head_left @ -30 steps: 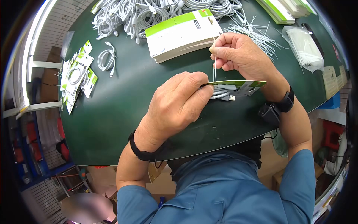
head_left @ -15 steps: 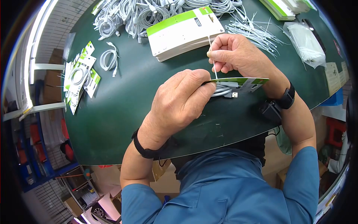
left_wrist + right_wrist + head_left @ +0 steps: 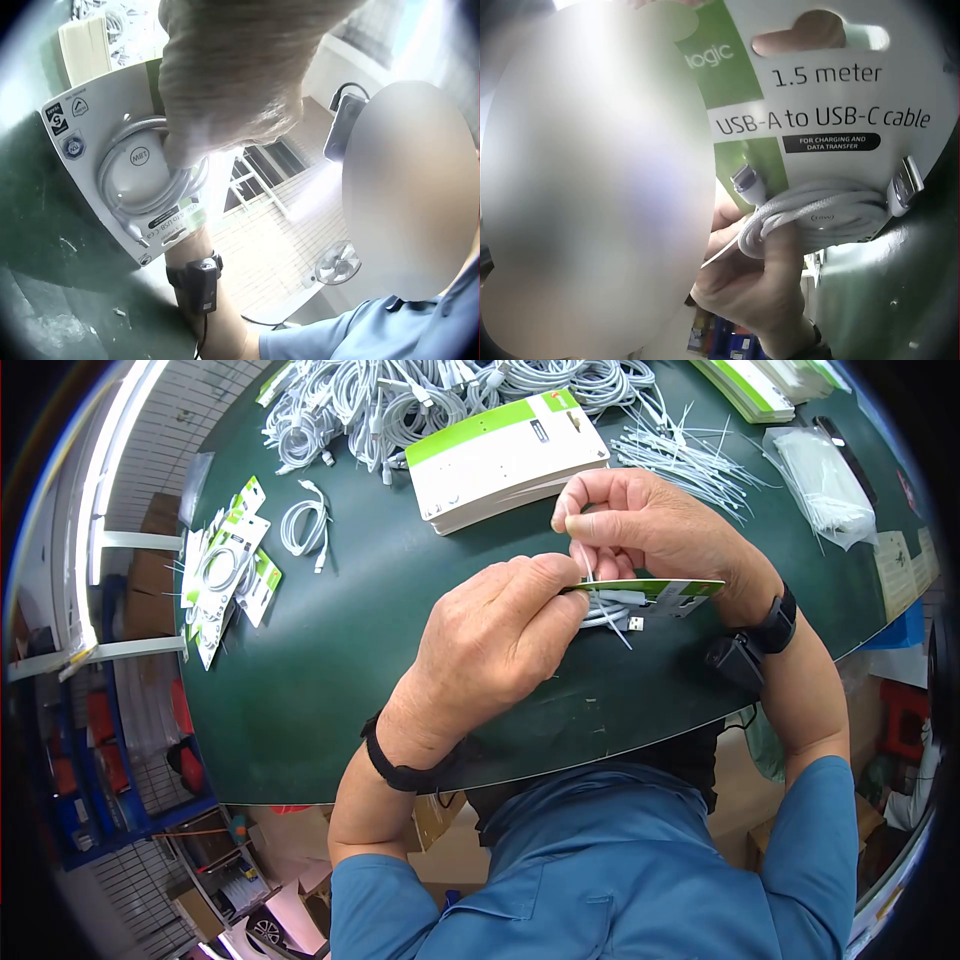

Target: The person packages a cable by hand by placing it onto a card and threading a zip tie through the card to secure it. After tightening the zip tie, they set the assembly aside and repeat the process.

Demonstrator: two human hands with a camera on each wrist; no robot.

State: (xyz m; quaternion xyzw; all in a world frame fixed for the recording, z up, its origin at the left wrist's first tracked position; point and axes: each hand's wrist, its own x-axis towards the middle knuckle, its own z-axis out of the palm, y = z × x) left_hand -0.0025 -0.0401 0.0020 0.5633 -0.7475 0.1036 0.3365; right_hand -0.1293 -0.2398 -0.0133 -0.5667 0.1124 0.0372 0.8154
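Note:
My left hand (image 3: 495, 625) grips a printed green-and-white packaging card (image 3: 690, 596) and the coiled grey-white USB cable (image 3: 608, 606) lying against it, thumb across the coil. In the right wrist view the card reads USB-A to USB-C, and both plugs of the cable (image 3: 821, 199) show. Just beyond the card's upper edge, my right hand (image 3: 650, 525) pinches a thin white cable tie (image 3: 622, 634) between thumb and fingers. One end of the tie sticks out on the near side, over the coil. The left wrist view shows the coil through its round loop on the card.
A stack of cards (image 3: 500, 465) stands behind my hands, with a heap of coiled cables (image 3: 370, 405) at the back. Loose cable ties (image 3: 690, 465) and a plastic bag (image 3: 820, 485) lie right. Carded cables (image 3: 225, 575) and one single coil (image 3: 305, 525) are left.
The right hand has come down closer to the card. The tie, earlier stretched up between hand and card, now has an end poking out on the near side over the coil. The left hand keeps its grip.

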